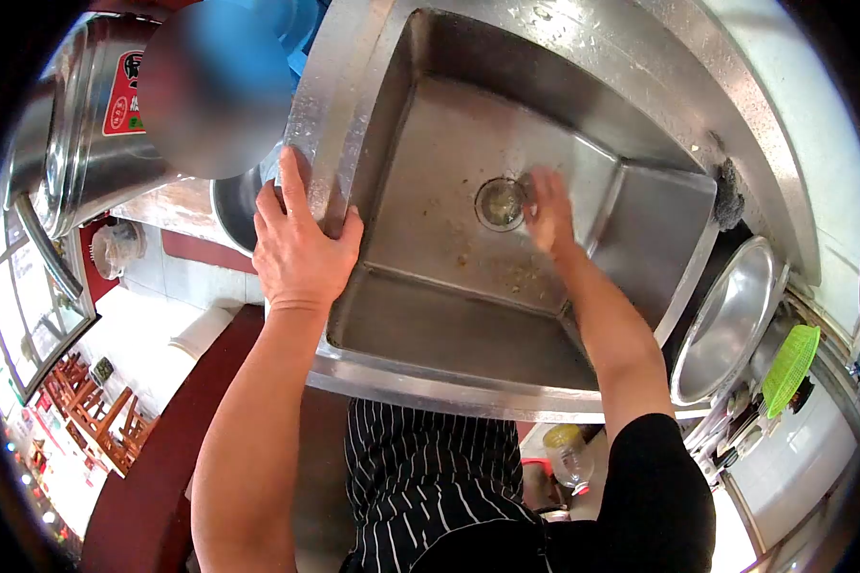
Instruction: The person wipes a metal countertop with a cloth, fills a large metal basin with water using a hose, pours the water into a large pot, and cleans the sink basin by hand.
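Observation:
My left hand (pixel 306 246) lies on the left rim of a stainless steel sink (pixel 327 124), fingers spread and holding nothing. Inside the sink, my right hand (pixel 548 212) is just right of the round drain (pixel 501 204), near its edge. Its fingers are blurred by motion, and whether they hold anything cannot be made out. Small bits of debris are scattered on the sink floor around the drain.
A dark scouring pad (pixel 728 196) sits at the sink's right corner. Beyond it are a large metal basin (pixel 728 323) and a green plastic basket (pixel 791 371). A big steel pot (pixel 100 124) stands at the left. Below the sink is a plastic bottle (pixel 569 460).

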Motion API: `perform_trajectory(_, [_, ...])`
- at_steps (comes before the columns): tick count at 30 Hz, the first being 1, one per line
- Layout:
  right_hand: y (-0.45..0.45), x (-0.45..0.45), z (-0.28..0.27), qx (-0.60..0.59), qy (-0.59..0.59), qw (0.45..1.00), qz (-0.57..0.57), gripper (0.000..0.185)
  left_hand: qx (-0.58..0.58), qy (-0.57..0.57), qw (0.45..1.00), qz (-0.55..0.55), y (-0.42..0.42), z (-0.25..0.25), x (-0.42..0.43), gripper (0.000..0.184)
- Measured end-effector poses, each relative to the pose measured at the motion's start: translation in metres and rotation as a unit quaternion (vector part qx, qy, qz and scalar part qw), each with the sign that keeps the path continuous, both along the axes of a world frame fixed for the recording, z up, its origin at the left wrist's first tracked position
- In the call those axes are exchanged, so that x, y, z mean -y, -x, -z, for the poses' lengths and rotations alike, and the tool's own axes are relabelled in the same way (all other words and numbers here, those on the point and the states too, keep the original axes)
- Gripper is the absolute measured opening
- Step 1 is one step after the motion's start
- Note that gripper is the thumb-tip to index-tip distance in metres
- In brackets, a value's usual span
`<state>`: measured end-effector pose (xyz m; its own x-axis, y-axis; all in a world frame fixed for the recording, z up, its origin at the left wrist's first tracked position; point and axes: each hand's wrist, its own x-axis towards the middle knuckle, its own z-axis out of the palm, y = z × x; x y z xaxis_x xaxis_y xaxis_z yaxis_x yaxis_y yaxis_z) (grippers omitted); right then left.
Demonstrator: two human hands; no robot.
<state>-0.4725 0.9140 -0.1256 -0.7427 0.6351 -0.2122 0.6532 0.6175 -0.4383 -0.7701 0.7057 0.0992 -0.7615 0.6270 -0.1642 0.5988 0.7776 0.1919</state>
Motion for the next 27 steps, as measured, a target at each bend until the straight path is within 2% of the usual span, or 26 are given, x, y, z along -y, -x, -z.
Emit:
perform_trajectory(1, [0.004, -0.012, 0.002, 0.006, -0.001, 0.997, 0.08, 0.064, 0.003, -0.004, 1.0, 0.001, 0.0, 0.0, 0.0, 0.098])
perform_trajectory(2, [0.006, -0.016, 0.011, 0.005, 0.0, 0.997, 0.082, 0.064, 0.002, -0.003, 1.0, 0.002, -0.001, 0.0, -0.002, 0.098])
perform_trajectory(4, [0.002, -0.012, 0.035, 0.005, -0.073, 0.99, 0.122, 0.064, -0.022, 0.024, 0.999, -0.001, -0.003, -0.003, -0.004, 0.098])
perform_trajectory(5, [-0.001, -0.003, 0.046, 0.004, -0.072, 0.99, 0.123, 0.064, -0.022, 0.024, 0.999, 0.0, -0.003, -0.002, -0.004, 0.098])
perform_trajectory(7, [-0.003, 0.021, 0.061, -0.037, -0.118, 0.991, 0.044, 0.063, -0.017, 0.022, 1.0, -0.005, -0.003, -0.001, -0.003, 0.097])
perform_trajectory(8, [0.005, 0.026, 0.039, -0.058, -0.057, 0.997, 0.007, 0.056, -0.017, 0.024, 1.0, -0.005, -0.003, 0.0, -0.003, 0.097])
perform_trajectory(12, [0.017, 0.044, 0.024, -0.045, 0.002, 0.999, 0.024, 0.048, -0.025, 0.013, 1.0, 0.007, -0.001, 0.003, 0.0, 0.097])
perform_trajectory(15, [0.029, 0.043, 0.03, -0.004, -0.018, 1.0, -0.008, 0.04, -0.033, 0.014, 0.999, 0.007, -0.003, 0.003, -0.002, 0.098])
perform_trajectory(17, [0.032, 0.05, 0.035, 0.016, -0.083, 0.996, -0.026, 0.033, -0.035, 0.022, 0.999, 0.006, -0.003, 0.004, -0.001, 0.098])
perform_trajectory(21, [0.031, 0.068, 0.048, 0.026, -0.054, 0.998, -0.009, 0.032, -0.037, 0.0, 0.999, 0.014, -0.003, 0.006, 0.0, 0.097])
perform_trajectory(23, [0.03, 0.079, 0.056, -0.04, -0.091, 0.995, 0.031, 0.026, -0.04, -0.001, 0.999, 0.013, -0.003, 0.006, -0.001, 0.097])
perform_trajectory(27, [0.03, 0.085, 0.075, -0.017, -0.051, 0.998, 0.037, 0.019, -0.036, 0.014, 0.999, 0.013, -0.003, 0.008, -0.001, 0.099])
